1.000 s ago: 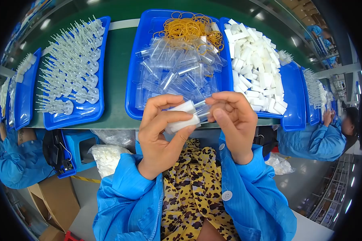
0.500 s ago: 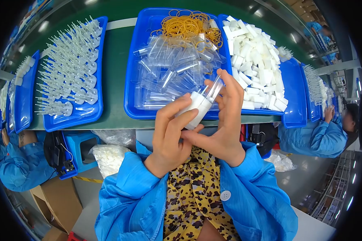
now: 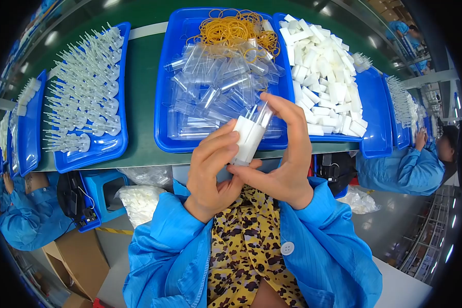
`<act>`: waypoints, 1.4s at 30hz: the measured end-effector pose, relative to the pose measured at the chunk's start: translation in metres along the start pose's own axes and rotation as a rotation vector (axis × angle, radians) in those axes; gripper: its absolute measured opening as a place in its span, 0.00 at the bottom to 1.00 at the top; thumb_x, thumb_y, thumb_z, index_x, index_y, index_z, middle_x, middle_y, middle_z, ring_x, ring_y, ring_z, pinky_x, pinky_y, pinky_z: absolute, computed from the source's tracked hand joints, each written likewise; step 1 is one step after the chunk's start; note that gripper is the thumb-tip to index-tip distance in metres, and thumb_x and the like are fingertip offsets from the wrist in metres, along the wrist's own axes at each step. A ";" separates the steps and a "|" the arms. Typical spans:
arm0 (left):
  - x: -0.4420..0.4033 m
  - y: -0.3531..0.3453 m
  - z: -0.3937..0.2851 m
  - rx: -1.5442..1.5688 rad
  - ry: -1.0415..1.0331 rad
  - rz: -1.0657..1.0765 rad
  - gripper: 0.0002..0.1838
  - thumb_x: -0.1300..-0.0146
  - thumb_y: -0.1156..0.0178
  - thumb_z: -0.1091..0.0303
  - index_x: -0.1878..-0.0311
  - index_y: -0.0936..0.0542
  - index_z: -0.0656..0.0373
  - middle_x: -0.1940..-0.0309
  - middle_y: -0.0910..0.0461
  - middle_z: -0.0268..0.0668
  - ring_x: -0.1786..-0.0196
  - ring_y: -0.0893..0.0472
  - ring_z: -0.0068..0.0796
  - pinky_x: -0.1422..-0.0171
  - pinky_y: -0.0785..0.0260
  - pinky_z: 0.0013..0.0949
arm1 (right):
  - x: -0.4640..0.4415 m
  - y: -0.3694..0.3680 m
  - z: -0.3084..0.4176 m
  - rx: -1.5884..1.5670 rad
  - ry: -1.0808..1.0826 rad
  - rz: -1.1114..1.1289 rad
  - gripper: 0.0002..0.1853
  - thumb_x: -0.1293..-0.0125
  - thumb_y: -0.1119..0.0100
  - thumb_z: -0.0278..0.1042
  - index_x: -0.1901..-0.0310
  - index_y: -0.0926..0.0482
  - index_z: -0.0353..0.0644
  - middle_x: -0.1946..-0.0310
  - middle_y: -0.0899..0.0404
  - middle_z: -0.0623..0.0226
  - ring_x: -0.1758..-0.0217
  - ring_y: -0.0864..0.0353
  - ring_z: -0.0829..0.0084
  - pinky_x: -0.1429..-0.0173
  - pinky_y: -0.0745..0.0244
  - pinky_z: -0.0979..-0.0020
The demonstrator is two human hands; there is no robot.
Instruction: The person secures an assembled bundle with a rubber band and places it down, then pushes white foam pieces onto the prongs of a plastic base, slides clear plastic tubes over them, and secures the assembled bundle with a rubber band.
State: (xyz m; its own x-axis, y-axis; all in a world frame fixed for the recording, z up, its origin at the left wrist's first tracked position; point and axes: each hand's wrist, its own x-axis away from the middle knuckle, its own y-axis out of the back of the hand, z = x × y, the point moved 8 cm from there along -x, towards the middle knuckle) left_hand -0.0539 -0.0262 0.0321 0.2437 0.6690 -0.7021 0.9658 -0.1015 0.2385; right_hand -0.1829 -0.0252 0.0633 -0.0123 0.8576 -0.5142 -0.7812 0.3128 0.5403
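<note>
In front of my body, both hands hold a white block assembly [image 3: 248, 138] with thin clear prongs [image 3: 262, 114] standing out of its upper end and a translucent base below. My left hand [image 3: 210, 167] is closed, its fingers wrapped along the left side of the white part. My right hand [image 3: 288, 156] reaches around from the other side, index fingertip at the prong tips and thumb against the base. Just beyond is a blue tray [image 3: 162, 110] of clear plastic sleeves [image 3: 210, 97], with yellow rubber bands [image 3: 231, 30] at its far end.
Loose white blocks [image 3: 336, 92] fill a blue tray on the right. On the left, a blue tray [image 3: 123, 138] holds many translucent pronged parts [image 3: 87, 87]. The green table [image 3: 146, 66] runs underneath. Blue-sleeved people [image 3: 400, 169] sit at both sides.
My right index finger has moved left and down with the prong tips. The assembly is slightly lower, and more of its white part shows. Less of the prongs sticks out.
</note>
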 end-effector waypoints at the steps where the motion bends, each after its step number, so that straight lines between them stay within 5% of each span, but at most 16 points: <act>1: 0.001 0.000 0.002 0.022 -0.004 -0.013 0.34 0.50 0.27 0.75 0.42 0.35 0.58 0.44 0.32 0.45 0.36 0.28 0.52 0.36 0.26 0.46 | 0.003 0.001 0.003 0.035 0.073 -0.028 0.46 0.63 0.21 0.37 0.38 0.33 0.36 0.41 0.31 0.54 0.39 0.29 0.58 0.37 0.34 0.62; 11: -0.002 0.002 0.002 0.009 -0.019 -0.022 0.37 0.50 0.27 0.76 0.40 0.38 0.59 0.44 0.33 0.45 0.37 0.28 0.51 0.36 0.27 0.47 | 0.010 0.004 0.014 0.195 0.195 -0.190 0.41 0.61 0.21 0.38 0.42 0.26 0.39 0.37 0.37 0.53 0.32 0.38 0.55 0.32 0.39 0.54; 16: -0.002 0.009 0.011 0.097 0.068 -0.144 0.35 0.52 0.26 0.77 0.42 0.34 0.61 0.46 0.30 0.46 0.39 0.26 0.51 0.39 0.25 0.44 | -0.005 -0.003 0.012 0.058 0.069 0.017 0.41 0.61 0.22 0.40 0.41 0.28 0.40 0.42 0.33 0.56 0.38 0.34 0.55 0.38 0.34 0.56; 23: 0.000 0.010 0.008 -0.007 0.031 -0.072 0.36 0.51 0.27 0.79 0.40 0.37 0.58 0.45 0.34 0.45 0.37 0.27 0.51 0.37 0.26 0.48 | 0.002 -0.001 0.009 0.064 0.023 -0.097 0.38 0.61 0.22 0.39 0.45 0.26 0.39 0.45 0.30 0.57 0.41 0.31 0.56 0.38 0.36 0.55; 25: -0.002 0.011 0.004 -0.001 -0.007 -0.074 0.36 0.51 0.27 0.79 0.41 0.36 0.59 0.45 0.34 0.45 0.38 0.27 0.51 0.36 0.26 0.48 | 0.002 0.003 0.017 0.126 0.155 -0.142 0.36 0.61 0.23 0.39 0.46 0.25 0.39 0.48 0.28 0.58 0.42 0.30 0.57 0.37 0.36 0.53; 31: 0.000 0.018 0.006 0.050 -0.012 -0.138 0.35 0.51 0.27 0.80 0.42 0.36 0.60 0.46 0.34 0.45 0.38 0.26 0.51 0.36 0.27 0.47 | -0.009 0.000 0.023 0.146 0.156 -0.044 0.34 0.59 0.24 0.37 0.46 0.24 0.40 0.48 0.27 0.60 0.42 0.29 0.57 0.36 0.36 0.54; 34: -0.002 0.028 0.010 0.151 0.050 -0.214 0.34 0.52 0.27 0.80 0.43 0.35 0.61 0.46 0.34 0.45 0.38 0.27 0.50 0.37 0.26 0.44 | -0.017 0.021 -0.012 -0.069 0.012 -0.123 0.26 0.50 0.30 0.31 0.47 0.23 0.38 0.49 0.26 0.58 0.43 0.27 0.59 0.39 0.32 0.65; 37: -0.004 0.033 0.014 0.222 0.090 -0.244 0.34 0.52 0.29 0.83 0.43 0.36 0.62 0.45 0.34 0.46 0.36 0.29 0.48 0.37 0.24 0.42 | -0.017 0.029 -0.048 0.053 -0.123 -0.026 0.19 0.46 0.36 0.25 0.50 0.21 0.40 0.54 0.24 0.59 0.49 0.26 0.62 0.43 0.32 0.64; 40: -0.002 0.031 0.022 0.363 0.201 -0.267 0.29 0.49 0.32 0.84 0.45 0.34 0.63 0.44 0.35 0.46 0.36 0.29 0.47 0.37 0.25 0.43 | -0.012 0.009 -0.059 0.459 0.036 0.147 0.15 0.48 0.34 0.27 0.57 0.18 0.43 0.61 0.24 0.66 0.61 0.28 0.60 0.54 0.35 0.61; 42: 0.003 0.037 0.034 0.316 0.350 -0.317 0.19 0.38 0.39 0.76 0.46 0.34 0.61 0.39 0.35 0.47 0.38 0.27 0.48 0.34 0.29 0.48 | -0.013 0.007 -0.064 0.461 -0.022 0.173 0.14 0.48 0.34 0.28 0.57 0.18 0.43 0.62 0.24 0.66 0.60 0.27 0.61 0.55 0.35 0.62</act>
State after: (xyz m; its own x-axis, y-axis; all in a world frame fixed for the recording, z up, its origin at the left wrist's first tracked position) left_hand -0.0146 -0.0529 0.0156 -0.0538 0.9012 -0.4300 0.9796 -0.0358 -0.1977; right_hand -0.2280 -0.0600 0.0313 -0.1006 0.9199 -0.3790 -0.4108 0.3085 0.8579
